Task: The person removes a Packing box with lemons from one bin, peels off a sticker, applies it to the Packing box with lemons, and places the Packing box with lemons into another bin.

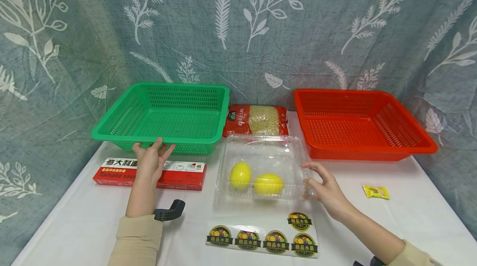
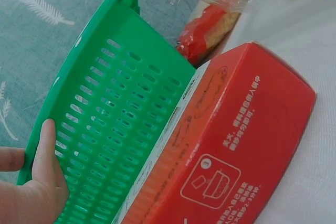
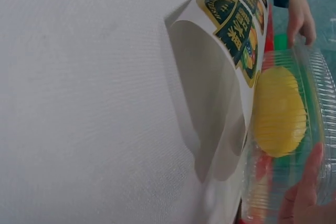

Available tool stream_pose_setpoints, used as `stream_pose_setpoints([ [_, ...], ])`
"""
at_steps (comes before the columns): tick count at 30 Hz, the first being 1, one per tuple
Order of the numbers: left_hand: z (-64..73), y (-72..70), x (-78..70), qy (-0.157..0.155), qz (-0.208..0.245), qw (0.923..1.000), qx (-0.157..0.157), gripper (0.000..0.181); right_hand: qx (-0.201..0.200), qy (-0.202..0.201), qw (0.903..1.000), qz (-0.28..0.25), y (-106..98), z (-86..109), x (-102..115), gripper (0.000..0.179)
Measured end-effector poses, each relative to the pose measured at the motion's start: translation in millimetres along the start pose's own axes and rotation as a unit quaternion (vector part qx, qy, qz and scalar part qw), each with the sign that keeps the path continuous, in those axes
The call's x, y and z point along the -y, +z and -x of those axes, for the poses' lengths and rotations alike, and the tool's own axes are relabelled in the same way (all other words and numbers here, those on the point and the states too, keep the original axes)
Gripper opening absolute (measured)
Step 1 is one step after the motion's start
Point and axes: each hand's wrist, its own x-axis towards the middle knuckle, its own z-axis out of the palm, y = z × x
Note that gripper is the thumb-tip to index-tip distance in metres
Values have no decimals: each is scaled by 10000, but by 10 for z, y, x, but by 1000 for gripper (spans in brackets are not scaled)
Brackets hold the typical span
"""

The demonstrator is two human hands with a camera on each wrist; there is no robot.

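A clear plastic clamshell box (image 1: 261, 150) stands mid-table with two yellow lemons (image 1: 240, 175) inside. My right hand (image 1: 326, 189) is at the box's right edge, thumb and fingers spread along its side; in the right wrist view, a fingertip lies against the ribbed plastic. My left hand (image 1: 150, 160) reaches over the red-and-white tomato sauce pasta box (image 1: 182, 175) to the front rim of the green basket (image 1: 197, 138). Its fingers are loosely extended there. Up close in the left wrist view, the thumb (image 2: 46, 150) lies along the basket's slotted outer wall (image 2: 113, 98).
A sheet of round fruit stickers (image 1: 261, 237) lies in front of the clamshell, one edge curling up. Behind stands a red bag of pasta (image 1: 262, 121). The red basket (image 1: 339, 133) is at right, a small yellow packet (image 1: 376, 192) before it. A patterned curtain (image 1: 261, 63) hangs behind.
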Motion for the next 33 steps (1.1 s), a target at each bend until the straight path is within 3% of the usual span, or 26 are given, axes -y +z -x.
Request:
stream_pose_setpoints([
  [10,-5,5,3,13,-67,10000,-22,52,-15,180,9996,211,-23,-69,-32,40],
  [20,-3,9,-3,6,-91,10000,-39,47,186,195,9996,-72,-47,-97,-40,41],
  [28,4,16,-17,4,-88,9999,-59,45,364,306,9988,128,-76,-109,-20,41],
  [33,-69,-46,40,115,-216,9997,-31,48,439,376,9977,364,-91,-100,7,40],
])
